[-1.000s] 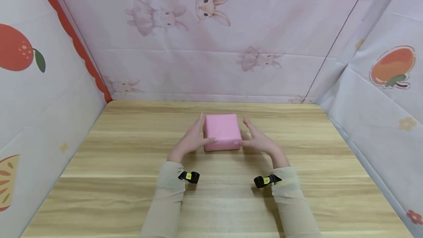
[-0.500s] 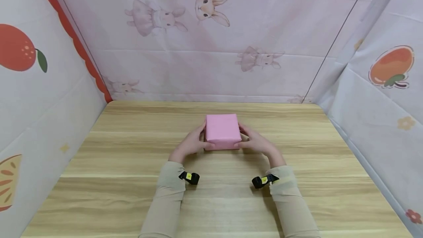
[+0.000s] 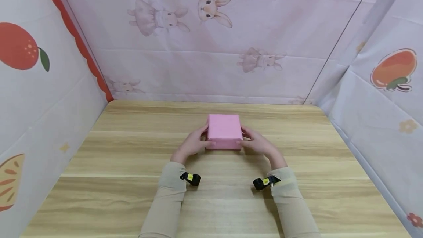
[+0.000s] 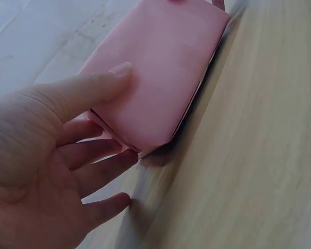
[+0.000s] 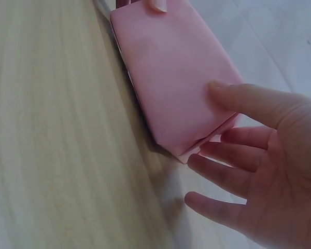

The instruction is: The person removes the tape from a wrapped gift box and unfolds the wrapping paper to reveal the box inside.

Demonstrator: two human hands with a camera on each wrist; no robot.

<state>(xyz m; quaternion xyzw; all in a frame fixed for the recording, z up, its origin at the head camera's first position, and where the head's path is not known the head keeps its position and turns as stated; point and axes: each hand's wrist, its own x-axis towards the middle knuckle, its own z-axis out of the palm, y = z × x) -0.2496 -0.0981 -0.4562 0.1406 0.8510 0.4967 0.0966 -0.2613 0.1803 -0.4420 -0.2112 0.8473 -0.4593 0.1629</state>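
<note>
A pink paper-wrapped box (image 3: 224,127) sits toward the back middle of the wooden table, with folded paper at its ends. My left hand (image 3: 191,144) grips its left end. In the left wrist view, that thumb (image 4: 96,88) presses on the box's near face, and the upper fingers reach the end while the little finger stands apart. My right hand (image 3: 262,146) holds the opposite end the same way, its thumb (image 5: 249,101) on the near face in the right wrist view. A dark gap or shadow runs along the box's lower edge in both wrist views.
The wooden table (image 3: 218,197) is walled by a pink rabbit-print cloth (image 3: 198,72) at the back and fruit-print cloths at both sides. A black strapped camera (image 3: 191,178) is on the left wrist and another (image 3: 264,183) on the right.
One second ago both hands stood spread beside the box, thumbs in front of it. They have since closed in on its ends from both sides. The box stays in nearly the same place.
</note>
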